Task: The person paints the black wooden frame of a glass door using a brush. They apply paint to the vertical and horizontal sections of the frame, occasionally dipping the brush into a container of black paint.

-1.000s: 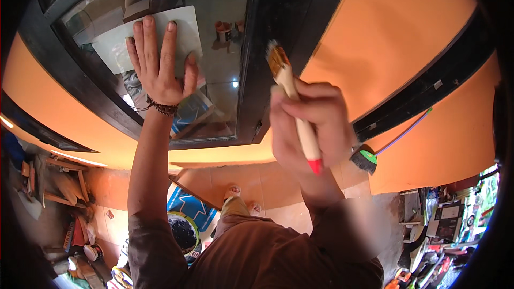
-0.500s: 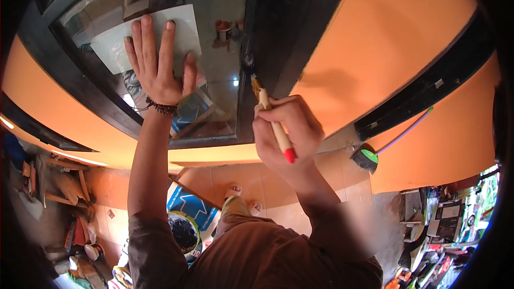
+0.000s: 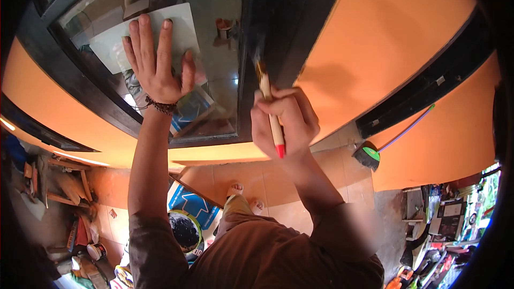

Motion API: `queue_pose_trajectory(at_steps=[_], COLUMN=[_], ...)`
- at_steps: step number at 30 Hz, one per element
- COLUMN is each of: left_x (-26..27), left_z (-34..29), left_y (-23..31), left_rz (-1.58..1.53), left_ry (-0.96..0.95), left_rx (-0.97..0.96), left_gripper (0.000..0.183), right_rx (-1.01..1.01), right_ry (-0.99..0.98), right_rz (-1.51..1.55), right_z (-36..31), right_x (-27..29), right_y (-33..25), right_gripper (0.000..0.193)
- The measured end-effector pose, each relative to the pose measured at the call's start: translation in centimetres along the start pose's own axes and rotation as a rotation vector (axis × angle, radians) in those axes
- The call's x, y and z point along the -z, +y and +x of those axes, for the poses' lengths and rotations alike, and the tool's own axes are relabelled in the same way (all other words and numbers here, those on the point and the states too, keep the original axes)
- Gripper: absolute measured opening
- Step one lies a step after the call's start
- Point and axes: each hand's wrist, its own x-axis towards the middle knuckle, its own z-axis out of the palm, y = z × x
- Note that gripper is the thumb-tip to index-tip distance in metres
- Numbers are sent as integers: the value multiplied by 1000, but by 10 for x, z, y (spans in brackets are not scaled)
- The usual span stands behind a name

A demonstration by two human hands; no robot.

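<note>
My left hand (image 3: 159,75) lies flat with fingers spread, pressing a white sheet (image 3: 184,27) against the window glass (image 3: 214,56). My right hand (image 3: 287,120) is closed round the wooden handle of a paintbrush (image 3: 274,123), whose end is red. Its bristles point up and touch the dark window frame (image 3: 286,27), just right of the glass; their tip is blurred. A bucket of black paint (image 3: 186,230) stands below my left arm.
Orange wall (image 3: 385,37) surrounds the frame. A broom (image 3: 368,156) with green and black bristles leans at the right. On the tiled floor lies a blue printed sheet (image 3: 195,203) by the bucket. Cluttered shelves (image 3: 444,219) stand lower right, wooden furniture (image 3: 67,182) lower left.
The brush has swung more upright and its tip has shifted slightly up and right along the frame. My right hand moved a little left; my left hand stays on the sheet.
</note>
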Motion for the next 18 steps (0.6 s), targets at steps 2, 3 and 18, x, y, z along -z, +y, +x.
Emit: queue_pose_trajectory(at_steps=[2,3,18], left_x=[2,3,5], left_z=[-2,-1,-1], left_y=[0,-1,-4], left_rz=[2,7,5], left_ry=[-8,-7,-4], left_rx=[0,6,6], left_gripper=[55,55,54], right_rx=[-186,-167,-79], right_ry=[-203,-136,80], right_rz=[77,112,85], right_z=[7,15,22], right_x=[19,21,3], right_y=[-16,-21,-24], right_gripper=[22,20,20])
